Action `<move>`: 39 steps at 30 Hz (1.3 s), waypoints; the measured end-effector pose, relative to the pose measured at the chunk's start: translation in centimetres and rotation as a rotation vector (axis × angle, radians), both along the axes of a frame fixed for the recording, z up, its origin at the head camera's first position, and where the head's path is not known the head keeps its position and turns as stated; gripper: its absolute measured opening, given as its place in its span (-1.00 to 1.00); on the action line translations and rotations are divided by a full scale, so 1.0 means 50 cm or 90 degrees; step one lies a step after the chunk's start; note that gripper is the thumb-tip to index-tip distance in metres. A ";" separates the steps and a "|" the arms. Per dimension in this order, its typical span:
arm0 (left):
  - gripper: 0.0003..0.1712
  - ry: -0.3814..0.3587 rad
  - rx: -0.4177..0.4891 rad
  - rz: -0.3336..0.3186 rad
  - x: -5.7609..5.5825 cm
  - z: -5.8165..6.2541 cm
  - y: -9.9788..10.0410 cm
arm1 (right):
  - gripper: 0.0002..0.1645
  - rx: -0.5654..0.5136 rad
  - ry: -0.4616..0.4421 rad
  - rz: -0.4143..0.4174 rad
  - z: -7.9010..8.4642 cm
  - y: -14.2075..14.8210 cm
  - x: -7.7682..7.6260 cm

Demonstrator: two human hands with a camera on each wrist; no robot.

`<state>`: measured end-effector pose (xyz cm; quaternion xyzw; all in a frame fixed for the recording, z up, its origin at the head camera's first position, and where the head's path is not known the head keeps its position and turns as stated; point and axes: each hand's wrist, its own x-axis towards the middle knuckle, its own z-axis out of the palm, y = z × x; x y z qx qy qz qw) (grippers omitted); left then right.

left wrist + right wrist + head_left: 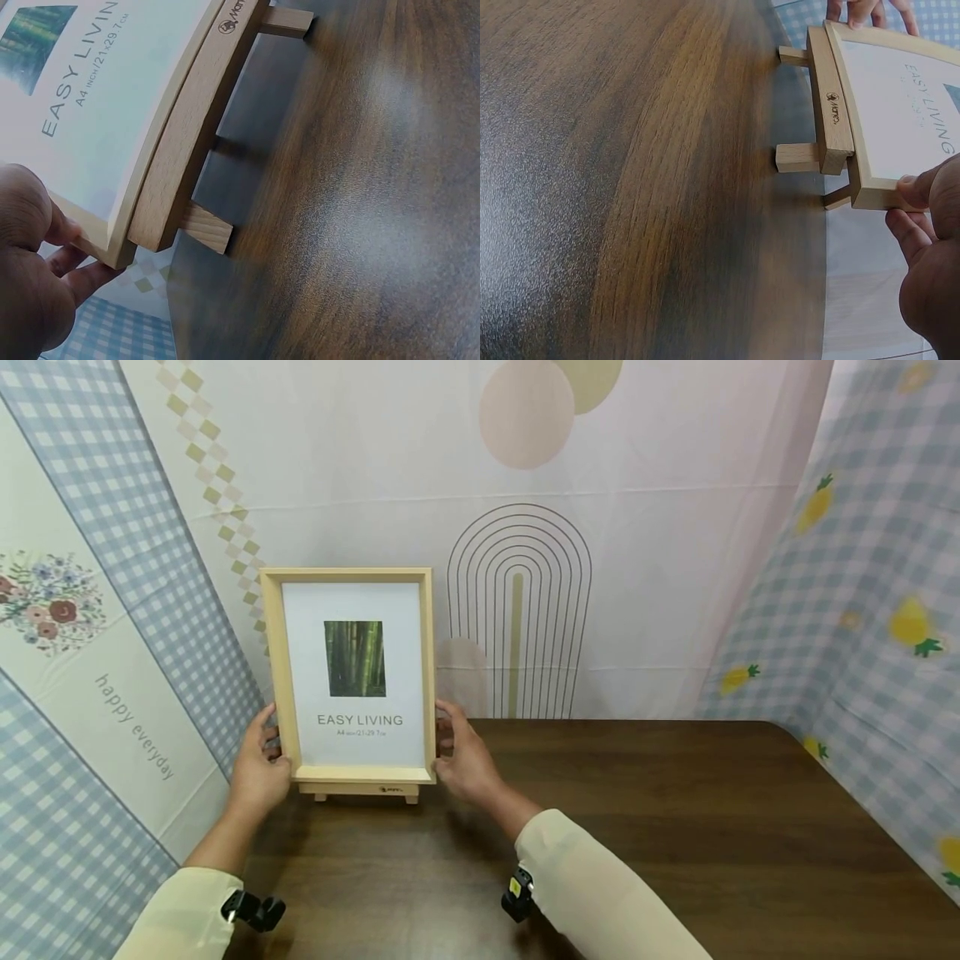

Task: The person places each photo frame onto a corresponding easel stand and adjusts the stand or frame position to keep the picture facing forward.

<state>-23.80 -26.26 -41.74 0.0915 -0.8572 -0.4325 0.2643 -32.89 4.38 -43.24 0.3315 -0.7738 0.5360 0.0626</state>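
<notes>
A light wooden picture frame [426,677] stands upright at the back left of the table, its white insert reading "EASY LIVING" under a small bamboo picture [356,658]. Beneath its lower edge shows the ledge of a small wooden easel [180,142], with short feet on the tabletop. My left hand [261,766] grips the frame's left side near the bottom corner, thumb in front and fingers behind. On the opposite side my right hand [467,757] holds the lower right edge, its thumb [919,187] on the front. The easel's upper part is hidden behind the frame.
The dark brown wooden table [637,827] stretches to the right and toward me. A pale patterned curtain [660,568] hangs right behind its back edge. Blue checked cloth [187,518] closes in on the left, and pineapple-print cloth [862,693] on the right.
</notes>
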 end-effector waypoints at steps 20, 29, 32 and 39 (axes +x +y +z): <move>0.05 -0.022 -0.016 -0.003 -0.007 -0.005 -0.009 | 0.18 0.028 -0.032 -0.017 -0.003 -0.003 -0.004; -0.35 -0.158 -0.038 -0.078 0.005 -0.041 -0.038 | -0.13 0.091 -0.164 -0.024 -0.039 0.000 0.009; -0.36 -0.176 -0.005 -0.112 0.008 -0.053 -0.046 | -0.24 0.079 -0.213 0.000 -0.053 -0.003 0.012; -0.34 -0.171 0.062 -0.152 0.014 -0.061 -0.059 | -0.56 0.007 -0.282 0.065 -0.070 -0.012 0.021</move>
